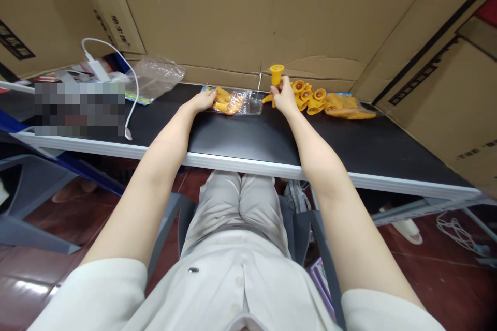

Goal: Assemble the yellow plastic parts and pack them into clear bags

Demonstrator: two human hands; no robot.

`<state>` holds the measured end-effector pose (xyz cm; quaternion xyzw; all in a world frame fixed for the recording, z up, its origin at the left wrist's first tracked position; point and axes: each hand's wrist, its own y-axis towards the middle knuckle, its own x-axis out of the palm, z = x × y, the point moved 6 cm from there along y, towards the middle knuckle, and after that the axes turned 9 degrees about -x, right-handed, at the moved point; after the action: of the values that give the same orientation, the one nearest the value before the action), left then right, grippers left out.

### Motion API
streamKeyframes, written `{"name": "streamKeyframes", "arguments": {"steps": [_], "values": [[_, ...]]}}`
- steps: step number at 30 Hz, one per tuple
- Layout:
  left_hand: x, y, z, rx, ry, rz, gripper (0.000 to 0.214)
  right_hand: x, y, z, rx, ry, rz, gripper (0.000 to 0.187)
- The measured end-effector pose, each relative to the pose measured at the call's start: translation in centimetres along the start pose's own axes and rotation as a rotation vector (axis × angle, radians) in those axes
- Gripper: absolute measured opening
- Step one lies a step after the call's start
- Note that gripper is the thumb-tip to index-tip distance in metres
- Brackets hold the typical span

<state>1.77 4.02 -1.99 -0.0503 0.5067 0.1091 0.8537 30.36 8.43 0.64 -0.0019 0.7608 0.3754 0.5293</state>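
Observation:
My left hand (204,100) is closed on the left end of a clear plastic bag (253,103) that lies on the black tabletop. Several yellow-orange plastic pieces (227,101) show inside the bag. My right hand (285,97), just right of the bag's other end, grips a yellow cup-shaped plastic piece (276,76) with its wide rim upward. A curved orange piece (267,99) sticks out below the same hand; whether it is part of the cup cannot be made out. Beside that hand lies a pile of similar yellow cup-shaped pieces (313,101).
A filled bag of orange pieces (349,106) lies right of the pile. Farther left are a flat clear bag (153,78) and a white cable (135,83). Cardboard (240,15) walls the table's back and sides. A metal edge (248,165) runs along its front.

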Motion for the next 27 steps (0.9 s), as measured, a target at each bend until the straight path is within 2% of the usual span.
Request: {"name": "streamKeyframes", "arguments": {"steps": [5, 7, 10, 16, 22, 27], "values": [[-0.1, -0.2, 0.2, 0.017, -0.026, -0.002, 0.061, -2.2, -1.2, -2.6, 0.118, -0.149, -0.207, 0.028], [-0.2, -0.3, 0.2, 0.007, -0.035, 0.004, 0.060, -2.3, -1.5, -3.7, 0.132, -0.158, -0.269, 0.024], [-0.2, -0.5, 0.2, 0.003, -0.055, 0.000, 0.060, -1.5, -1.6, -4.9, 0.140, -0.043, -0.321, 0.023], [0.1, -0.2, 0.2, 0.042, -0.206, -0.049, 0.058, 0.0, -1.4, -5.4, 0.130, 0.193, -0.290, 0.027], [0.5, 0.1, 0.5, 0.076, -0.331, -0.107, 0.054, 0.1, -1.5, -5.4, 0.138, 0.258, -0.245, 0.024], [0.7, -0.7, 1.4, 0.076, -0.372, -0.162, 0.053, 0.7, -1.3, -5.5, 0.105, 0.345, -0.227, 0.016]]}}
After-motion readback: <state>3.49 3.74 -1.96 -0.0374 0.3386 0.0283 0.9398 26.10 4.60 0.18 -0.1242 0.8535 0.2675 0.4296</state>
